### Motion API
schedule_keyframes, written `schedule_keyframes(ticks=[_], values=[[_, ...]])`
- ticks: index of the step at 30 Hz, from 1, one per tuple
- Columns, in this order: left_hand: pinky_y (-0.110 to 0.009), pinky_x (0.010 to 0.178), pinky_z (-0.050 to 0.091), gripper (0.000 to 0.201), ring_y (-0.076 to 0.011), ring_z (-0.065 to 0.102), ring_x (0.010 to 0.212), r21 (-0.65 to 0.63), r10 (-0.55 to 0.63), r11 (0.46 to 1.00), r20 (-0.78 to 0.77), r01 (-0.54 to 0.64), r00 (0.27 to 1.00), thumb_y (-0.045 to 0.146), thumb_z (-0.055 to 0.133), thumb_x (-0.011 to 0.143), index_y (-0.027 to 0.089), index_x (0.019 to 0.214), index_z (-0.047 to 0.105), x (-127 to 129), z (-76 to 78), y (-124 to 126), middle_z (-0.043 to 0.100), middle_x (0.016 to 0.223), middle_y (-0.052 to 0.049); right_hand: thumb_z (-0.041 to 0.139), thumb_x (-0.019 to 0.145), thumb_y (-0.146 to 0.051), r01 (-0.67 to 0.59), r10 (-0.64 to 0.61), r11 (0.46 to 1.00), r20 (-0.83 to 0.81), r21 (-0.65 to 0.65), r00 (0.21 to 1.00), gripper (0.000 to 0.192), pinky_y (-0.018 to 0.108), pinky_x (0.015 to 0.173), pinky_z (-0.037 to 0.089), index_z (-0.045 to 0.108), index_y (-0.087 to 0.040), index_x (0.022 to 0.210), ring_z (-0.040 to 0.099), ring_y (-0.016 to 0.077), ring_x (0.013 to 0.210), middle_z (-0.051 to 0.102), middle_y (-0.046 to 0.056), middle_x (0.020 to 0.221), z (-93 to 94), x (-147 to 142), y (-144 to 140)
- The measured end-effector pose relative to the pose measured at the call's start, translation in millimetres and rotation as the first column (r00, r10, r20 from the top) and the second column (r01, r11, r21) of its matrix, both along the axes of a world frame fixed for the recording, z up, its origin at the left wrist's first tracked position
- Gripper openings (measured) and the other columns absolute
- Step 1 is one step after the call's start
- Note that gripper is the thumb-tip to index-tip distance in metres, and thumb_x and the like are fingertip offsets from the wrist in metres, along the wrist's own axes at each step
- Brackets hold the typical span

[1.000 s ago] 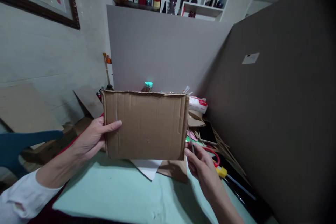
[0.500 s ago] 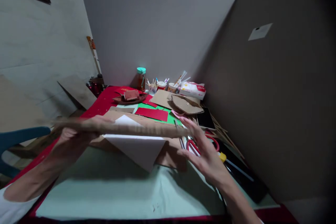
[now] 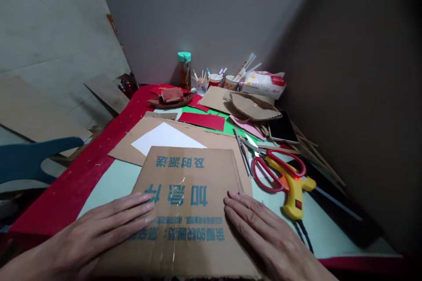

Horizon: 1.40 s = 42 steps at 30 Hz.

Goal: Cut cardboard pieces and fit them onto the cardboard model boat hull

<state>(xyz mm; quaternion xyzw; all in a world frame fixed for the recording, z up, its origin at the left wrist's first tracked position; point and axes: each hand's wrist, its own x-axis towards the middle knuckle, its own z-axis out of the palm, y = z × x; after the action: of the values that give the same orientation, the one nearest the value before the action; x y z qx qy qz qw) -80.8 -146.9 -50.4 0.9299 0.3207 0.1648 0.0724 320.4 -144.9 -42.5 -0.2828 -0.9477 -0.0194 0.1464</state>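
A brown cardboard sheet [image 3: 189,175] with blue printed characters and a strip of clear tape lies in front of me. My left hand [image 3: 114,224] rests on its left side, fingers stretched out flat. Along its right edge my right hand [image 3: 259,230] lies with straight fingers, touching the board. Beyond the sheet, a white paper sheet [image 3: 165,138] is partly covered by it and lies on a larger cardboard piece [image 3: 128,147]. Right of the boards are red-handled scissors [image 3: 268,173], partly over a yellow glue gun [image 3: 294,197], and a slim dark cutter-like tool [image 3: 243,153].
A small model boat [image 3: 171,98], a teal-lidded bottle [image 3: 185,70], cups of sticks and pens [image 3: 215,80] and a tissue pack [image 3: 263,84] stand at the back. A boat-shaped cardboard piece [image 3: 254,106] lies near a dark tablet [image 3: 282,127]. A grey partition [image 3: 356,96] borders the right.
The cardboard sheet, seen edge-on and raised in my left hand before, now lies flat with its printed face up. My right hand has come down onto its right edge. The view has tilted downward.
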Motion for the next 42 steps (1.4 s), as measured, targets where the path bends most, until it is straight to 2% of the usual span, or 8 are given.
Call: schedule_keyframes(ticks=[5,8,16,23,29,34,38,42], values=[[-0.038,0.114,0.042,0.065,-0.0223,0.053,0.135,0.035,0.053,0.998,-0.022,-0.053,0.998,0.013,0.038,0.091,0.032,0.153,0.036,3.3,-6.3,-10.6,0.058,0.146,0.000,0.041,0.097,-0.013,-0.047,0.047,0.997,0.005,0.064,0.999,0.050,0.041,0.109,0.049,0.048,-0.007,0.146,0.052,0.0285,0.135,0.054,0.013,0.146,5.9,-6.5,-0.8],[-0.039,0.113,0.043,0.069,-0.0229,0.056,0.132,0.063,0.113,0.992,0.007,-0.113,0.994,0.011,0.042,0.086,0.031,0.152,0.037,6.4,-12.6,-16.1,0.061,0.143,-0.001,0.037,0.099,-0.010,-0.065,0.066,0.998,-0.023,0.025,0.998,0.048,0.039,0.105,0.053,0.049,-0.007,0.146,0.060,0.0265,0.126,0.060,0.012,0.141,8.3,-9.9,-2.0],[-0.035,0.115,0.041,0.067,-0.0225,0.051,0.135,0.060,0.126,0.990,0.001,-0.126,0.992,0.014,0.045,0.085,0.027,0.151,0.040,3.9,-22.3,-21.3,0.057,0.147,-0.001,0.040,0.095,-0.010,-0.034,0.034,0.999,-0.007,-0.022,0.999,0.049,0.038,0.097,0.056,0.052,-0.007,0.142,0.060,0.0238,0.126,0.054,0.009,0.146,12.8,-6.0,4.1],[-0.037,0.109,0.050,0.070,-0.0244,0.057,0.130,0.017,0.231,0.973,0.010,-0.232,0.973,0.022,0.045,0.085,0.035,0.153,0.036,4.3,-33.3,-31.9,0.060,0.144,0.002,0.047,0.085,-0.006,-0.008,0.002,0.998,-0.100,-0.059,0.995,0.060,0.042,0.101,0.055,0.049,-0.011,0.145,0.064,0.0238,0.122,0.057,0.008,0.143,4.9,-7.2,2.5],[-0.040,0.101,0.057,0.064,-0.0255,0.063,0.124,-0.007,0.233,0.972,-0.035,-0.233,0.972,0.028,0.043,0.089,0.039,0.152,0.036,-3.8,-29.6,-30.9,0.064,0.140,0.003,0.046,0.085,-0.007,-0.001,-0.005,0.998,-0.084,-0.064,0.996,0.056,0.036,0.110,0.048,0.054,-0.007,0.140,0.057,0.0221,0.130,0.054,0.006,0.146,10.9,-7.6,2.4],[-0.040,0.099,0.058,0.063,-0.0247,0.063,0.123,0.020,0.251,0.968,-0.007,-0.251,0.968,0.024,0.039,0.090,0.039,0.151,0.037,-3.1,-29.8,-29.3,0.064,0.139,0.003,0.045,0.083,-0.009,0.006,-0.011,0.999,-0.108,-0.049,0.994,0.054,0.035,0.104,0.053,0.060,-0.006,0.135,0.064,0.0237,0.121,0.061,0.008,0.140,12.5,-9.5,4.3],[-0.041,0.106,0.052,0.062,-0.0257,0.057,0.130,0.037,0.244,0.969,0.038,-0.245,0.969,0.023,0.039,0.090,0.032,0.152,0.038,6.9,-26.6,-30.6,0.061,0.143,0.000,0.045,0.078,-0.011,-0.018,0.013,0.999,-0.128,-0.035,0.992,0.057,0.038,0.097,0.058,0.061,-0.002,0.132,0.066,0.0266,0.117,0.064,0.011,0.135,8.2,-11.0,5.0],[-0.038,0.114,0.043,0.065,-0.0238,0.048,0.138,0.052,0.191,0.980,-0.012,-0.190,0.982,0.014,0.041,0.089,0.023,0.153,0.035,14.0,-16.0,-31.9,0.054,0.150,-0.003,0.045,0.079,-0.011,0.002,-0.001,1.000,-0.099,0.013,0.995,0.057,0.044,0.100,0.055,0.060,-0.002,0.134,0.065,0.0287,0.118,0.063,0.014,0.137,6.7,-14.4,0.6]])
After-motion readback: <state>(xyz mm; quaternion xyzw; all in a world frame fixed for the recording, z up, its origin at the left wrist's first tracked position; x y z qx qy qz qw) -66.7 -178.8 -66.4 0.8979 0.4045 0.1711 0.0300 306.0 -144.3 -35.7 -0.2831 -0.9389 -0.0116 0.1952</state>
